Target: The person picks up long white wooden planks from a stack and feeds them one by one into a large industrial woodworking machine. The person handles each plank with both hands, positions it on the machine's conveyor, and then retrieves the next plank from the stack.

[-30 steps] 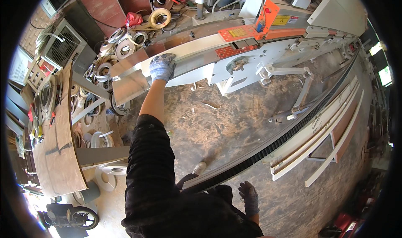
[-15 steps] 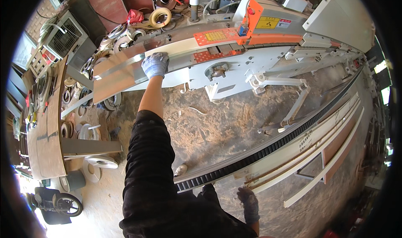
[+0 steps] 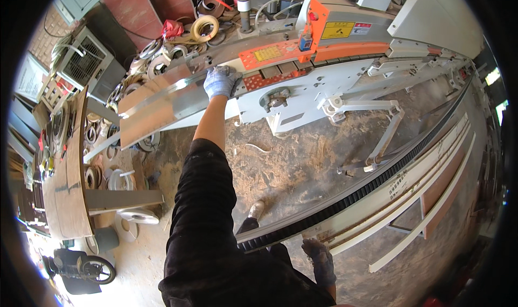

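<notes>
My left hand (image 3: 220, 82), in a pale grey-blue glove, is closed over the rear end of a narrow cream board (image 3: 236, 65) on the bed of a long machine. The board's front end runs in beside a perforated orange guard (image 3: 270, 53), where it is hidden. My right hand (image 3: 320, 257), in a dark soiled glove, hangs low with its fingers loosely bent and apart. It is nearest to the ends of the long cream strips (image 3: 372, 220) at the lower right, and nothing shows in it.
A black roller track (image 3: 334, 211) curves between me and the machine. A hinged white support arm (image 3: 386, 137) juts from the machine's side. Rolls of edge tape (image 3: 204, 28) lie behind it. At left stand a brown-topped table (image 3: 65, 193) and a motorbike (image 3: 81, 269).
My left hand has moved right along the bed with the cream board, which now reaches further in beside the orange guard. My right hand stays low near the strips. A shoe and lower leg show more.
</notes>
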The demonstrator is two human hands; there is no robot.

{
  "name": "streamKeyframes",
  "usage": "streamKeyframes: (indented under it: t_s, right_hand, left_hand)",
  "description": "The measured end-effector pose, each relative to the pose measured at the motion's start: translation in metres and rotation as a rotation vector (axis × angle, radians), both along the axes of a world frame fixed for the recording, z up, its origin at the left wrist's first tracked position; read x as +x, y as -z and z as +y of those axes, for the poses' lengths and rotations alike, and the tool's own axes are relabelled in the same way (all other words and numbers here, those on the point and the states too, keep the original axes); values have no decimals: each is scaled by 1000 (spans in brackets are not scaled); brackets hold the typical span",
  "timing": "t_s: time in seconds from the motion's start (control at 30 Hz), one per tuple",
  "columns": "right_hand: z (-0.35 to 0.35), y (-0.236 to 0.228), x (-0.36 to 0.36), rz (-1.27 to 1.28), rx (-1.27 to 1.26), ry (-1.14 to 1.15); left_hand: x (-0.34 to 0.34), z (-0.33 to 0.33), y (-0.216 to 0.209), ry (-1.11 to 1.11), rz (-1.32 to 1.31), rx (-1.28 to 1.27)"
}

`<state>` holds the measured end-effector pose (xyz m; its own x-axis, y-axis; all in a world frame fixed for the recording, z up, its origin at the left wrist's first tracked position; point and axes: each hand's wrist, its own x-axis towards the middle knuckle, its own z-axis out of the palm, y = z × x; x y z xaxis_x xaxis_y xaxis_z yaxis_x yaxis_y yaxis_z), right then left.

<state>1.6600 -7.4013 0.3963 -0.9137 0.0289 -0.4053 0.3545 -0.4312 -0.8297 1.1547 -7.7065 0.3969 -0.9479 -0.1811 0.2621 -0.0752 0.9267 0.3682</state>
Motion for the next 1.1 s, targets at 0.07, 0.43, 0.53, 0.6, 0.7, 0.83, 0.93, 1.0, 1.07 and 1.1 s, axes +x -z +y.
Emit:
streamKeyframes:
  t_s: [0.07,0.43,0.53,0.6,0.7,0.83,0.93,1.0,1.07,1.1]
  right_hand:
    - [2,-2,1,44,24,-3]
    - [54,83,48,2,355,190]
    - [98,151,68,-351,785,556]
    - [126,192,84,-572,902,808]
    - [177,239,91,-982,855,801]
    - [208,288,74,-702,443,972]
    - [213,299,65,-495,297,923]
    - [211,288,69,-565,212,928]
    - [208,263,74,-555,126,1038]
    - [209,246,74,-593,82,1095]
  left_hand:
    - [-7,9,-2,57,-8,29]
    - [30,20,24,43,167,156]
    - [97,3,43,165,318,293]
    - [162,-4,57,224,225,553]
    - [260,-11,63,277,115,422]
    - [355,-2,55,278,-39,325]
    - [403,18,48,275,-105,467]
    - [427,42,48,298,-117,625]
    - [449,70,44,379,-252,611]
    - [460,91,45,583,-245,909]
